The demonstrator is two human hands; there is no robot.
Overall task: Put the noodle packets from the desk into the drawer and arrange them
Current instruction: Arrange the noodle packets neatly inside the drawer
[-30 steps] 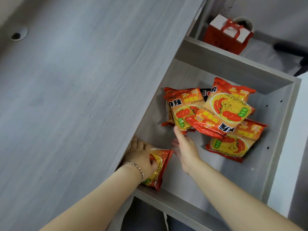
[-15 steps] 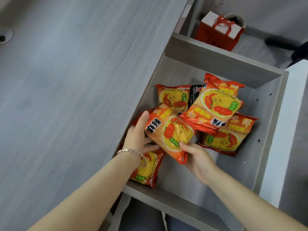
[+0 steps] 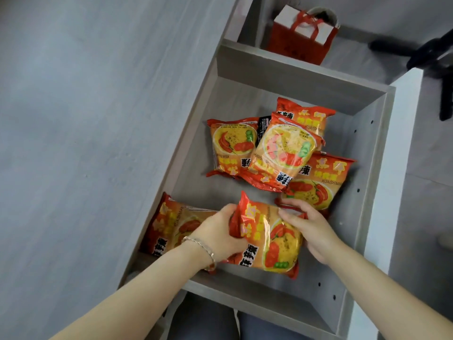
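An open grey drawer (image 3: pixel 289 77) holds several orange-red noodle packets. Both hands hold one packet (image 3: pixel 272 244) low at the drawer's near end: my left hand (image 3: pixel 220 234) grips its left edge, my right hand (image 3: pixel 306 227) its right edge. Beside it on the left lies another packet (image 3: pixel 166 224), half under the desk edge and partly hidden by my left hand. Further back, a packet (image 3: pixel 232 146) lies flat. A tilted packet (image 3: pixel 284 153) rests on others, with one (image 3: pixel 306 116) behind it and one (image 3: pixel 323 177) at the right.
The grey desk top (image 3: pixel 85 119) runs along the left and overhangs the drawer. A red gift bag (image 3: pixel 301 35) stands on the floor beyond the drawer. A black chair base (image 3: pixel 424 52) is at the upper right. A white panel (image 3: pixel 402 168) borders the drawer's right side.
The packet lifted from the pile has come down toward the drawer's near end, next to the packet by the desk edge. Both hands moved nearer with it.
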